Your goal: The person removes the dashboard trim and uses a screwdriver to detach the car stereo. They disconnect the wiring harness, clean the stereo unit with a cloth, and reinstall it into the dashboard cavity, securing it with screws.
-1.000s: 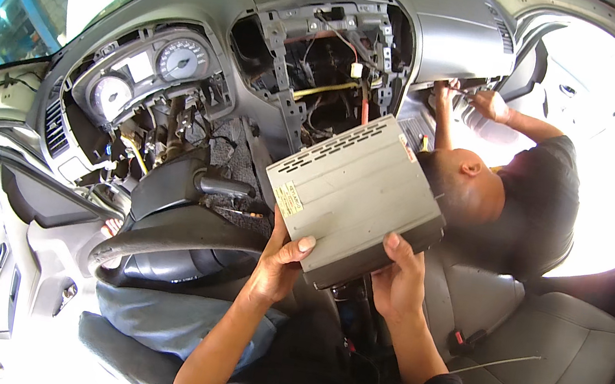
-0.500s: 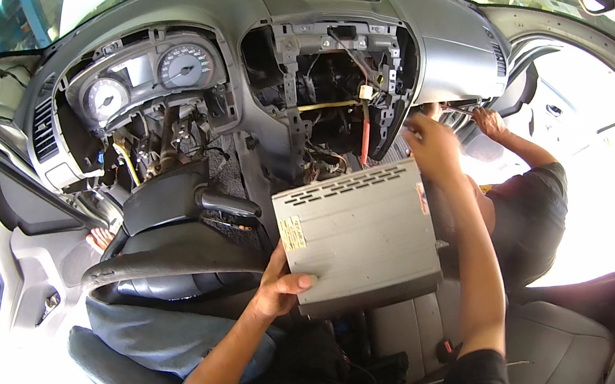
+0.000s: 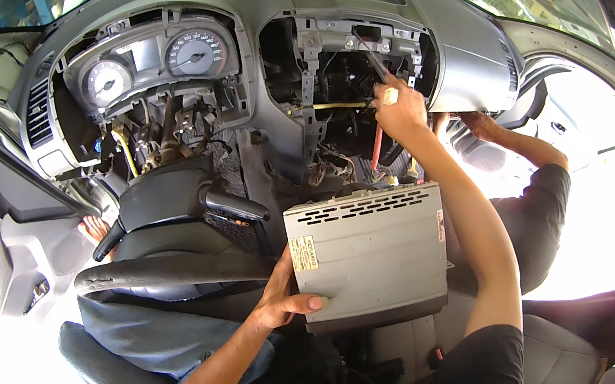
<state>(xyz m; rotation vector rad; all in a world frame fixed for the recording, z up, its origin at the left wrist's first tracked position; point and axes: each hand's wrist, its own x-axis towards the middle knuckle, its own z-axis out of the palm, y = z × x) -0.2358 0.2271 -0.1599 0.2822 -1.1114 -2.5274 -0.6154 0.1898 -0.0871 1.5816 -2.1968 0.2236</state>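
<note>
A silver metal box unit (image 3: 366,248), slotted along its far edge and with pale labels, rests in my left hand (image 3: 283,304), whose fingers wrap its near-left corner, thumb on top. My right hand (image 3: 402,115) reaches past the box into the open centre of the dashboard, fingers closed around a pale wire connector (image 3: 390,95) among dark cables. Behind that connector are a metal bracket frame (image 3: 312,57), a yellow cable (image 3: 336,106) and a red tube-like piece (image 3: 377,147). The ends of my right fingers are partly hidden.
The exposed instrument cluster (image 3: 152,58), dismantled steering column (image 3: 164,194) and steering wheel rim (image 3: 177,268) are at left. A co-worker (image 3: 537,226) crouches by the open right door, a hand (image 3: 484,127) under the glove box (image 3: 476,74). A grey seat (image 3: 551,371) is at lower right.
My right hand left the box and moved up and forward into the dashboard cavity onto the connector. My left hand still holds the box, which sits lower and further right in view.
</note>
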